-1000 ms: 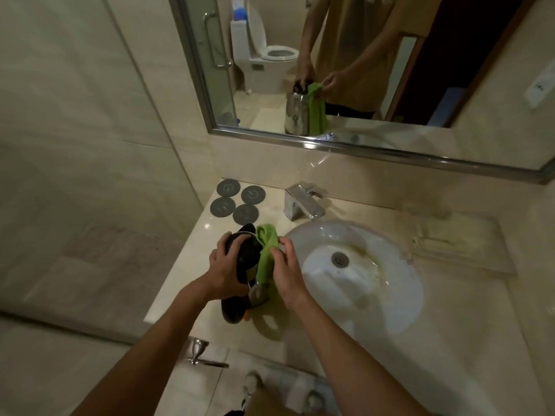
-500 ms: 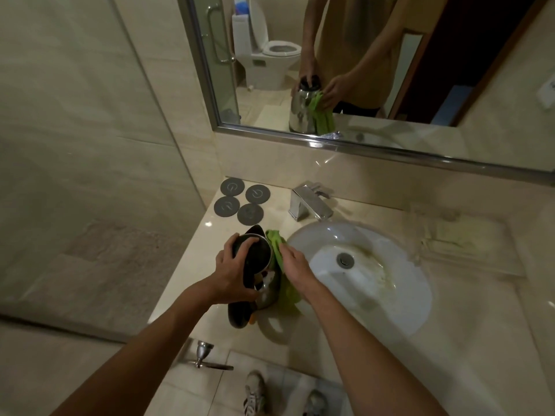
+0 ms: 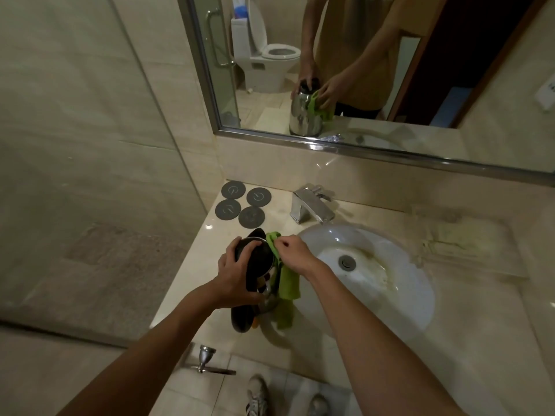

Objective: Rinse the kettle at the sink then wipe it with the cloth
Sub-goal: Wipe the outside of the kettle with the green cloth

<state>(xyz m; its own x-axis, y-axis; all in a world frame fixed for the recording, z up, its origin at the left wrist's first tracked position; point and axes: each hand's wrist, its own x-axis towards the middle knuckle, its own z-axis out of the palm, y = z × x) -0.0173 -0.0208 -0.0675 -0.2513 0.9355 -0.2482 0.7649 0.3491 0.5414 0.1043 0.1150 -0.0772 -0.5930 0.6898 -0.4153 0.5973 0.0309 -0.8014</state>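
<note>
Head view: left hand clasps kettle; right hand pinches cloth.

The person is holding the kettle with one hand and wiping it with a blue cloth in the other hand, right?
Almost. The cloth is green, not blue, as the head view shows. The rest holds: the left hand grips the kettle beside the sink, and the right hand presses the cloth against its side.
</note>
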